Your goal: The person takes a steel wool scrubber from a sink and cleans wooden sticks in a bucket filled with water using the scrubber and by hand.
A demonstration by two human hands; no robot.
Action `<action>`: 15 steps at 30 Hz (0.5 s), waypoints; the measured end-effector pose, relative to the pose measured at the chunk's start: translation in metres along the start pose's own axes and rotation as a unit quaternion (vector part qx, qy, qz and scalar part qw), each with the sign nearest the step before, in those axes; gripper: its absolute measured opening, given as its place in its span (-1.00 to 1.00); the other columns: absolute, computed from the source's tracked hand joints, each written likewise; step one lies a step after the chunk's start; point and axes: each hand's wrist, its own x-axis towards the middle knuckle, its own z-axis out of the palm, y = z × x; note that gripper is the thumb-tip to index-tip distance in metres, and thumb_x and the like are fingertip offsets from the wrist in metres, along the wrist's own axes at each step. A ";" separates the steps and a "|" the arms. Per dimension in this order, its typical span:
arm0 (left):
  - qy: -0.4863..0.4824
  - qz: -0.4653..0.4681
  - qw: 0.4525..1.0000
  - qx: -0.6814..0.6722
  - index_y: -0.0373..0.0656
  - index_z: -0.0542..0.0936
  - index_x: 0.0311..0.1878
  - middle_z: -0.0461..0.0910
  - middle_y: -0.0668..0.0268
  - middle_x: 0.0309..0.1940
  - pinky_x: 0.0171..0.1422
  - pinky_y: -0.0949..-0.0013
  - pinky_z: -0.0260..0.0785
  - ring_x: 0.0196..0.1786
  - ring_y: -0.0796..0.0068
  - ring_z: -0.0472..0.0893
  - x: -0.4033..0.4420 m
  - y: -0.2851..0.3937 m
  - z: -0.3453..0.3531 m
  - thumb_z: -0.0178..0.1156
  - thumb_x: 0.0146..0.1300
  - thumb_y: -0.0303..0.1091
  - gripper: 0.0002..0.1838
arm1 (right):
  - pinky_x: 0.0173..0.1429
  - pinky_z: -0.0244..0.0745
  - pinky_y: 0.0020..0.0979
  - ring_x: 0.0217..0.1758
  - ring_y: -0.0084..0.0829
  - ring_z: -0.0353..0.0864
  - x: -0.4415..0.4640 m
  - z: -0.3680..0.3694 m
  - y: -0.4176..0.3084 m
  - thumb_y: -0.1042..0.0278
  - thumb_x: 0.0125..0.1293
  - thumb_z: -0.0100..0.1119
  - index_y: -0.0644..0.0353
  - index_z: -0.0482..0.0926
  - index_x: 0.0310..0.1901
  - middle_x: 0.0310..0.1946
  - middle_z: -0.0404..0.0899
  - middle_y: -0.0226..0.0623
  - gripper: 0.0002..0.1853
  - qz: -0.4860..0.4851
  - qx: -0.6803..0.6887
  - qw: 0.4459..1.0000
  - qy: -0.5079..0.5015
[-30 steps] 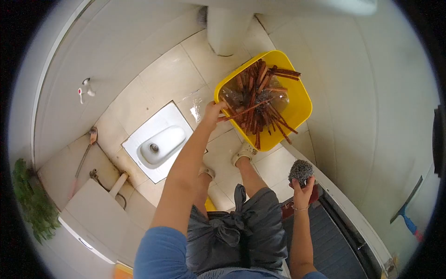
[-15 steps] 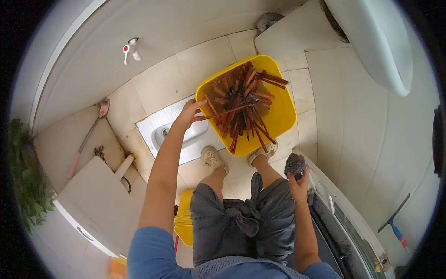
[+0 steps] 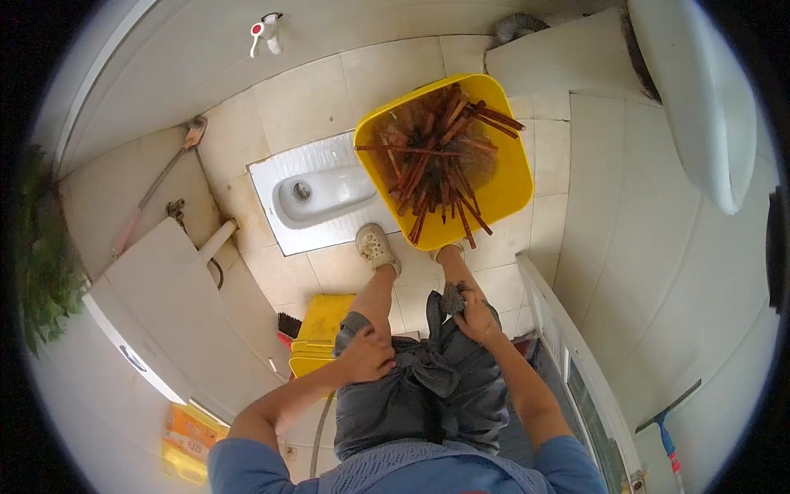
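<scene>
My right hand [image 3: 477,319] is closed around a grey steel wool scrubber [image 3: 453,298], held over my right knee. On the left thigh of my dark grey shorts [image 3: 387,412] lies my left hand [image 3: 368,356], with its fingers spread on the cloth and nothing visible in it. Beyond my feet stands a yellow tub [image 3: 514,185], partly filled with cloudy water. Many reddish-brown sticks [image 3: 420,169] stand and lean in it, several poking over the rim. One stick lies across the tub's left edge.
A white squat toilet [image 3: 337,198] is set in the tiled floor left of the tub. A yellow lidded bin [image 3: 321,325] stands by my left leg. A tap [image 3: 266,34] juts from the wall. A white washbasin [image 3: 699,107] overhangs the right side, above an open door [image 3: 568,329].
My left hand has let go of a stick at the tub's rim and come back onto my shorts. My right hand has moved inward to the left with the scrubber.
</scene>
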 end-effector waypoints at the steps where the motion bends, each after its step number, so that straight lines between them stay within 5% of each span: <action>1: 0.002 -0.005 1.000 -0.001 -0.07 0.57 -0.22 0.53 0.18 -0.36 0.00 0.25 0.31 -0.24 0.19 0.50 -0.003 0.013 -0.003 0.10 0.06 -0.09 -0.69 | -0.22 0.44 -0.07 -0.24 0.15 0.45 0.002 0.007 0.006 0.28 0.06 0.15 0.34 0.16 -0.02 -0.15 0.29 0.25 -0.47 -0.004 0.000 1.000 -0.004; 4: -0.066 -0.067 0.992 -0.081 -0.06 0.56 -0.25 0.53 0.18 -0.38 -0.02 0.23 0.30 -0.27 0.14 0.50 -0.020 0.047 -0.010 0.09 0.08 -0.12 -0.73 | -0.23 0.44 -0.08 -0.28 0.13 0.47 0.007 0.017 0.012 0.26 0.08 0.13 0.37 0.15 -0.01 -0.18 0.32 0.23 -0.47 -0.068 -0.033 0.995 -0.058; 6: -0.016 -0.268 0.949 -0.163 -0.11 0.55 -0.25 0.54 0.12 -0.35 -0.06 0.19 0.32 -0.24 0.09 0.51 -0.041 0.057 -0.007 0.10 0.08 -0.11 -0.71 | -0.23 0.43 -0.06 -0.33 0.13 0.48 -0.004 0.010 0.008 0.26 0.07 0.14 0.39 0.14 0.01 -0.23 0.36 0.27 -0.44 -0.036 -0.073 0.991 -0.108; 10: 0.081 -0.228 0.966 -0.094 -0.18 0.52 -0.27 0.54 0.08 -0.48 -0.24 0.13 0.36 -0.34 0.07 0.55 -0.047 0.077 -0.006 0.09 0.09 -0.09 -0.67 | -0.17 0.40 -0.04 -0.31 0.15 0.48 -0.044 -0.005 -0.003 0.24 0.09 0.13 0.43 0.12 0.02 -0.30 0.39 0.32 -0.42 0.045 -0.033 0.989 -0.139; 12: 0.008 -0.318 0.927 -0.200 -0.22 0.50 -0.23 0.53 0.04 -0.51 -0.31 0.05 0.36 -0.38 0.01 0.55 -0.050 0.103 -0.003 0.09 0.08 -0.05 -0.61 | -0.12 0.37 0.00 -0.23 0.18 0.46 -0.066 0.000 -0.004 0.25 0.09 0.13 0.44 0.06 0.08 -0.31 0.41 0.32 -0.35 0.125 0.045 0.986 -0.101; 15: -0.086 -0.319 0.924 -0.192 -0.22 0.50 -0.20 0.53 0.02 -0.49 -0.30 0.05 0.36 -0.38 0.03 0.54 -0.050 0.141 -0.023 0.07 0.09 -0.02 -0.58 | 0.00 0.33 -0.11 -0.08 0.17 0.39 -0.114 -0.018 -0.023 0.32 0.09 0.12 0.31 0.13 0.16 -0.20 0.44 0.19 -0.38 0.100 0.198 0.974 0.044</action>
